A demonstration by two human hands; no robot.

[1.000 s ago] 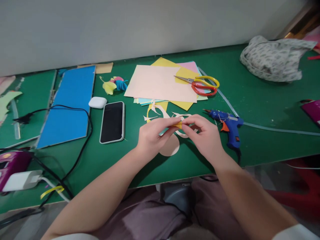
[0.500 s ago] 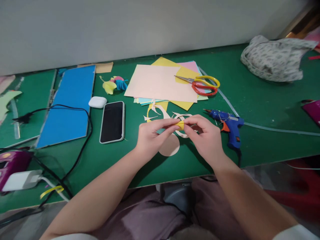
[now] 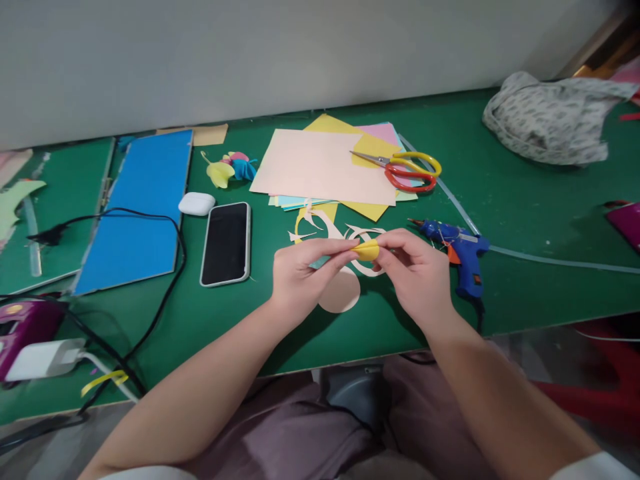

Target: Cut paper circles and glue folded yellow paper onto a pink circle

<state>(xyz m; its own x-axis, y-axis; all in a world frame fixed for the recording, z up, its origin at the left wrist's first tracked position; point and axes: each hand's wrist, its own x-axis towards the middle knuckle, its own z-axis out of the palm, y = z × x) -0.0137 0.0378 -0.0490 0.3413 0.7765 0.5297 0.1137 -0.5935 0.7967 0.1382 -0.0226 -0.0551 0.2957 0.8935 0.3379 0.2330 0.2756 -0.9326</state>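
The left hand [image 3: 305, 283] and right hand [image 3: 417, 277] pinch a folded yellow paper piece [image 3: 369, 250] from both sides (probably to steady its crease), above the bench [image 3: 280, 340], near a pale paper circle [image 3: 340, 293].

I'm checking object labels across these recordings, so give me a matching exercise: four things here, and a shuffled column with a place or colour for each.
1. scissors
2. phone
3. glue gun
4. folded yellow paper

A. blue, with an orange trigger
B. in the fingers of the left hand and right hand
C. on the paper stack
D. beside a small white case

Pairs: 1-C, 2-D, 3-A, 4-B
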